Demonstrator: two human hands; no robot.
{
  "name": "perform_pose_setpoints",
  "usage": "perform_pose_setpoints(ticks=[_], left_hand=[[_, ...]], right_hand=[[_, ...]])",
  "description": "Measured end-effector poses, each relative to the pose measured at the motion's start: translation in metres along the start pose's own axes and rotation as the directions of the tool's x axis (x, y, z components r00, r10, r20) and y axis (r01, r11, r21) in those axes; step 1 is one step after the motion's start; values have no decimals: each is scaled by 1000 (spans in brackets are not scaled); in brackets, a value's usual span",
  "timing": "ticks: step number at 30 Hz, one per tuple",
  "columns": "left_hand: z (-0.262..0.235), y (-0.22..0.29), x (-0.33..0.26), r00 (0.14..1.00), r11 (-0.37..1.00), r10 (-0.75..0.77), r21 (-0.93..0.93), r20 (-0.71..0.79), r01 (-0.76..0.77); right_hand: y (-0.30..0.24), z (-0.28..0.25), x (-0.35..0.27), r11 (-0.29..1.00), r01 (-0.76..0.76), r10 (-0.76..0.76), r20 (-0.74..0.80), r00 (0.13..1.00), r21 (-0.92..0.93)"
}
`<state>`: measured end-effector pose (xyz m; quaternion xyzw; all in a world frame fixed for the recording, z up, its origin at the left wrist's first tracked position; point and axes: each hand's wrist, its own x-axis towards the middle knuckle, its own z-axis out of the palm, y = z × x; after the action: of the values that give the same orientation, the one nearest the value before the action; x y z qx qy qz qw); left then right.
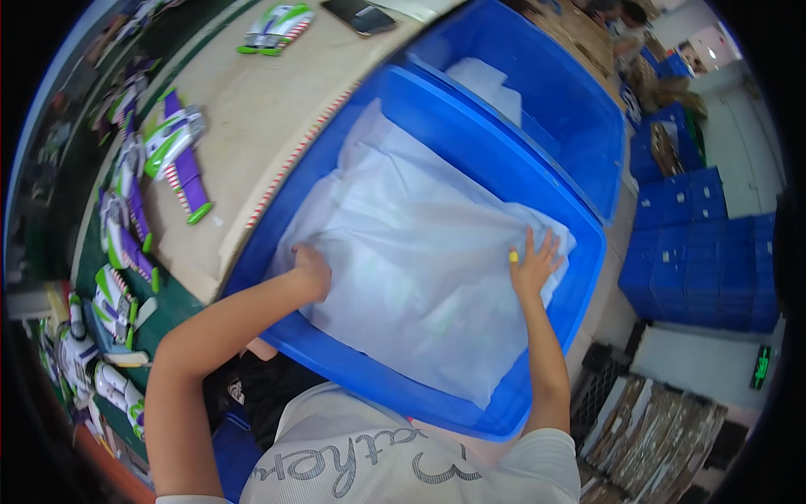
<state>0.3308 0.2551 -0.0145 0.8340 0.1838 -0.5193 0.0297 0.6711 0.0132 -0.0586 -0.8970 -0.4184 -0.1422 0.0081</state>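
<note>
Beside the striped edge of the worktop, the white sheet lies inside the blue bin, already opened out across most of it. My right hand is spread near the sheet's right corner; my left hand curls at its left side, and I cannot tell whether it pinches anything. Spreading looks mostly done; creases towards the bin's far edge seem left unsmoothed.

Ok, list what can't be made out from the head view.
Head view: contents of the near blue bin, hidden by the white sheet.
Head view: left hand, most fingers hidden behind it or by the sheet.
Head view: distant person at top right, too small and blurred.
</note>
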Motion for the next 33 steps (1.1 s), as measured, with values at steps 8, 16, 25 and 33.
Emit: perform_pose_setpoints(ticks=[8, 16, 25, 33], left_hand=[[58, -30, 17, 997, 997, -73, -19, 12, 73], [68, -26, 11, 894, 918, 156, -273, -419, -288], [92, 62, 114, 938, 927, 287, -188, -196, -323], [65, -21, -154, 272, 541, -457, -508, -847, -670]], right_hand=[[5, 67, 0, 976, -215, 211, 350, 913, -27], [-110, 39, 42, 895, 205, -164, -136, 977, 397], [-322, 57, 109, 809, 461, -493, -7, 870, 365], [-357, -8, 102, 455, 305, -71, -308, 949, 836]])
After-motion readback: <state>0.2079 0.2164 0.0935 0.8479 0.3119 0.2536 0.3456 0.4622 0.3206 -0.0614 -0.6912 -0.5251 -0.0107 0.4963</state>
